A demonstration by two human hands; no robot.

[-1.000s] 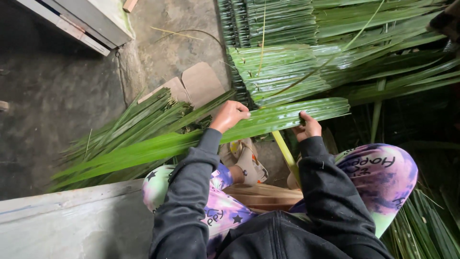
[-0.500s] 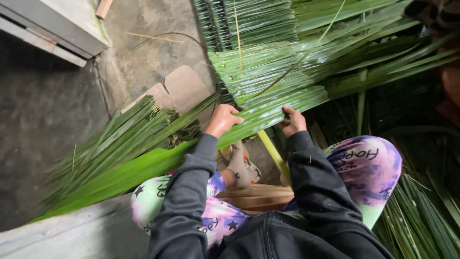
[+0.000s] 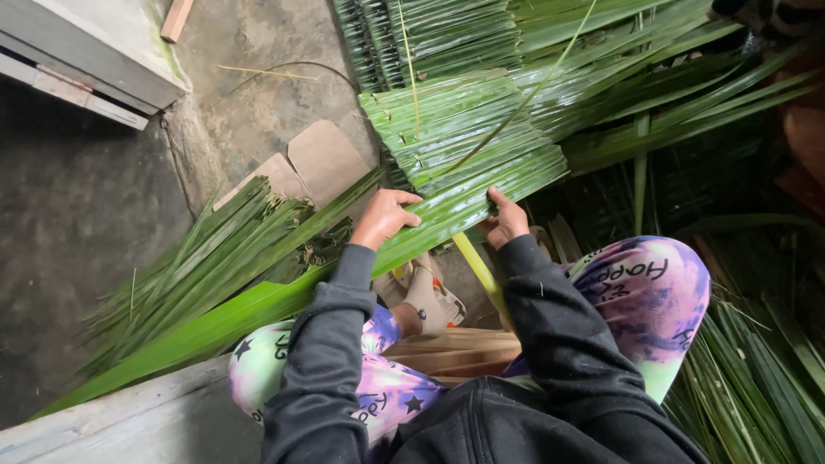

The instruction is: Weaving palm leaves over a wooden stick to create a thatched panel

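Observation:
A long green palm leaf (image 3: 258, 301) runs from the lower left up across my lap to a panel of folded, stitched palm leaves (image 3: 464, 137). My left hand (image 3: 384, 217) grips this leaf near its fold. My right hand (image 3: 505, 222) pinches the same leaf at the panel's near edge, just above a yellow-green stick (image 3: 477, 271) that the leaves fold over. Both sleeves are dark, and my knees in pink-and-green patterned trousers show below.
A pile of loose green leaves (image 3: 215, 258) lies at my left on the concrete floor (image 3: 77, 223). Cardboard pieces (image 3: 318, 159) sit beyond it. More leaves and finished panels (image 3: 687, 94) fill the right side. A grey board (image 3: 86, 51) stands at top left.
My view has shifted, so everything sits lower left in the frame. Both hands have stayed on the leaf, pressing its fold closer against the panel's edge.

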